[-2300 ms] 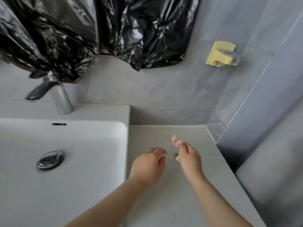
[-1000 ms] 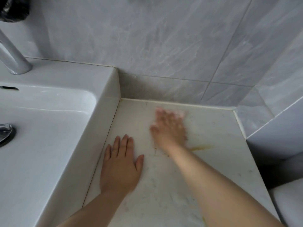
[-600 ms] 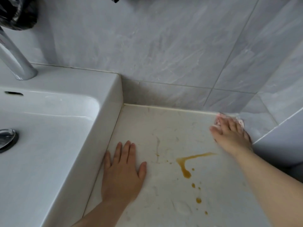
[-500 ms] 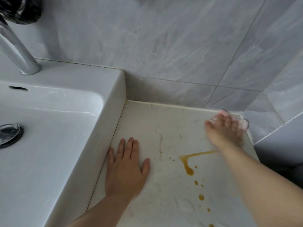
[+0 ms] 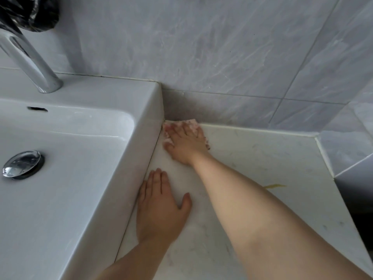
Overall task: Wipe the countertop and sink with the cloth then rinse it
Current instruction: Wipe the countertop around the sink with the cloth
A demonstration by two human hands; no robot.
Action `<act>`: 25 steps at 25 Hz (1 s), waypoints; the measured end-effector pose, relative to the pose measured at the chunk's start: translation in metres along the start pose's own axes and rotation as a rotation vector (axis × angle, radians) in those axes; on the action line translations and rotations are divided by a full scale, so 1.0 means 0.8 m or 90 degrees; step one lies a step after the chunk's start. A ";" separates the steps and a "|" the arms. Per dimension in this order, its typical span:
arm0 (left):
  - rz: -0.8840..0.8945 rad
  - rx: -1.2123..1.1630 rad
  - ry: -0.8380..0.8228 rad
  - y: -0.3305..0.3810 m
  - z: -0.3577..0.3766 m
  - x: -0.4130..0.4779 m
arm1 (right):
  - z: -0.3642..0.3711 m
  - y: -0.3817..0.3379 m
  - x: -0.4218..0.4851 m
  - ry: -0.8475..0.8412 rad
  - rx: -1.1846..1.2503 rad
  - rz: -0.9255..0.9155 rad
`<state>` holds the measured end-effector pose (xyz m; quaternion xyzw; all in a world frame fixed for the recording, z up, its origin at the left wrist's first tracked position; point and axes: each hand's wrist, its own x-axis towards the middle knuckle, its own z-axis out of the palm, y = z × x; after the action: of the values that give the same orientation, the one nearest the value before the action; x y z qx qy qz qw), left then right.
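At the far left a crumpled black plastic bag (image 5: 28, 13) is hanging into the top corner, just above a chrome tap (image 5: 34, 63) that is standing on the back ledge of the white sink (image 5: 113, 91). A chrome drain plug (image 5: 22, 165) is sitting in the bottom of the basin, and a small overflow slot (image 5: 37, 109) is showing on its back wall.

Just right of the sink's outer side, the left hand (image 5: 161, 207) is lying flat on the pale marbled counter (image 5: 262, 162), palm down, fingers straight and together, thumb spread out; it is holding nothing.

Further back, the right hand (image 5: 185, 144) is reaching into the corner where the sink's side is meeting the grey tiled wall (image 5: 201, 47). Its fingers are lying stretched out on a pink cloth (image 5: 191, 123), pressing it onto the counter rather than curling round it. The cloth is touching the sink's side and the foot of the wall.

To the right, a thin yellow-brown streak (image 5: 275, 186) is showing on the counter beside the right forearm.
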<state>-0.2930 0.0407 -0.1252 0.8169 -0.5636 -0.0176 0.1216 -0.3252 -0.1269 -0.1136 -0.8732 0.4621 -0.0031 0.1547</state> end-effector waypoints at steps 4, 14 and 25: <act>-0.011 0.019 -0.048 0.000 0.004 0.001 | -0.018 0.122 -0.068 0.065 -0.053 0.158; -0.018 0.031 -0.040 0.000 0.001 -0.002 | 0.003 0.061 -0.051 0.103 -0.024 0.188; -0.009 0.025 -0.003 0.002 -0.002 -0.002 | -0.030 0.175 -0.136 0.098 -0.060 0.255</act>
<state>-0.2952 0.0421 -0.1237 0.8228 -0.5586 -0.0092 0.1040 -0.5040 -0.1192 -0.1140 -0.7675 0.6363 -0.0170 0.0754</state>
